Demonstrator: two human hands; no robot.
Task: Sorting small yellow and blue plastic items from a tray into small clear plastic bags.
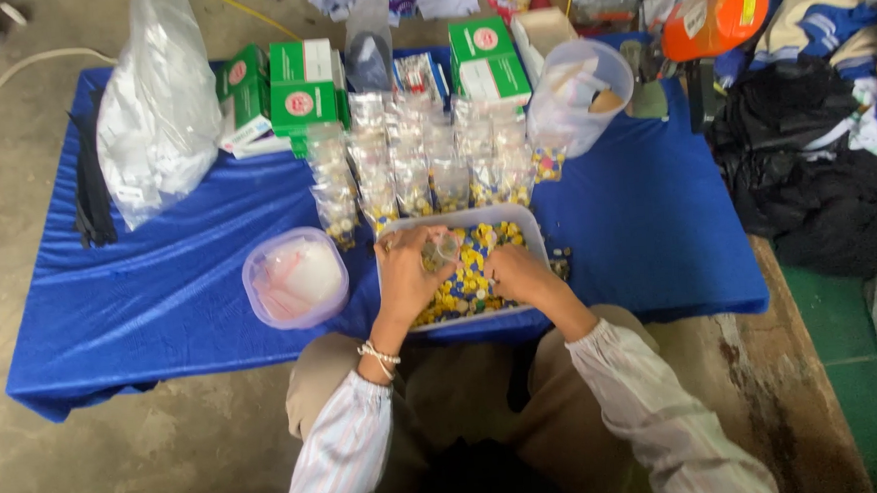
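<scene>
A white rectangular tray full of small yellow, blue and white pieces lies on the blue cloth in front of me. My left hand is over the tray's left side and holds a small clear pouch at its fingertips. My right hand rests in the pieces on the tray's right side, fingers curled; what it holds is hidden. Behind the tray stand rows of small clear pouches filled with the same coloured pieces.
A round lidded plastic tub sits left of the tray. Green and white boxes and a clear bucket stand at the back. A large clear plastic bag is at left, piled clothing at right.
</scene>
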